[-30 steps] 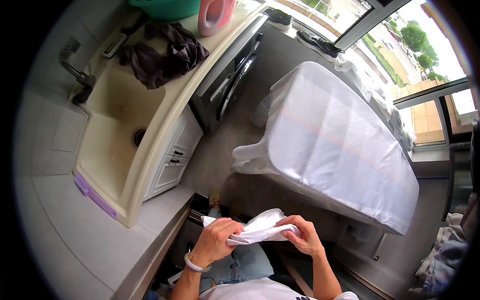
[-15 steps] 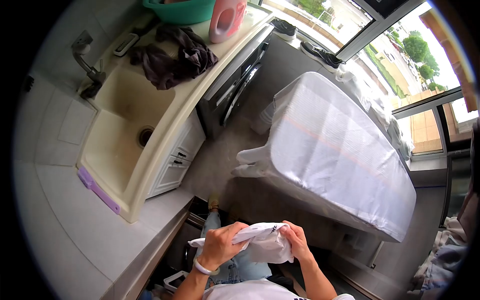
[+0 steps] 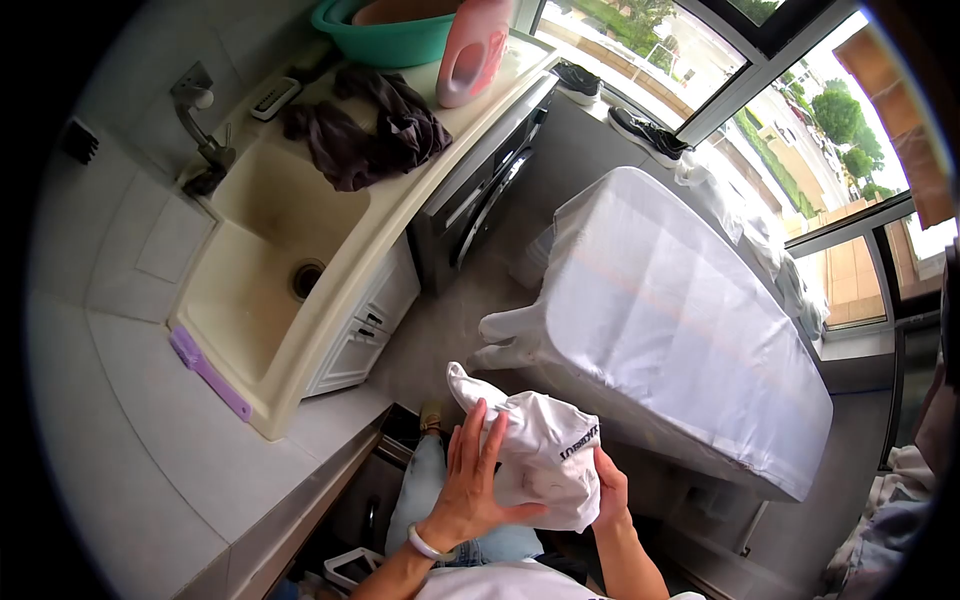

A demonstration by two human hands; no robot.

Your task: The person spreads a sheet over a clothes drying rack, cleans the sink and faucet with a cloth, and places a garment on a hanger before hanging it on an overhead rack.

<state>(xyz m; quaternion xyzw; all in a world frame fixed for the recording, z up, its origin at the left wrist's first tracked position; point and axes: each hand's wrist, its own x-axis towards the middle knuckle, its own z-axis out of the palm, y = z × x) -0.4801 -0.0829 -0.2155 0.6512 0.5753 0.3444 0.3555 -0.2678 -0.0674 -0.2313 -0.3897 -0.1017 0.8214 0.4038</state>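
From here, bottom centre of frame: left hand (image 3: 474,485) splayed against this white cloth (image 3: 545,435); right hand (image 3: 611,492) gripping its edge

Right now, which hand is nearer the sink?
Left. In view, the left hand sits lower right of the sink; the right hand, holding the white cloth, is farther right.

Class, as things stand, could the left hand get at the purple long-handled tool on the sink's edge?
Probably yes, perhaps leaning: nothing visible blocks the purple tool on the sink's edge. The left hand is spread against the white cloth, which the right hand holds.
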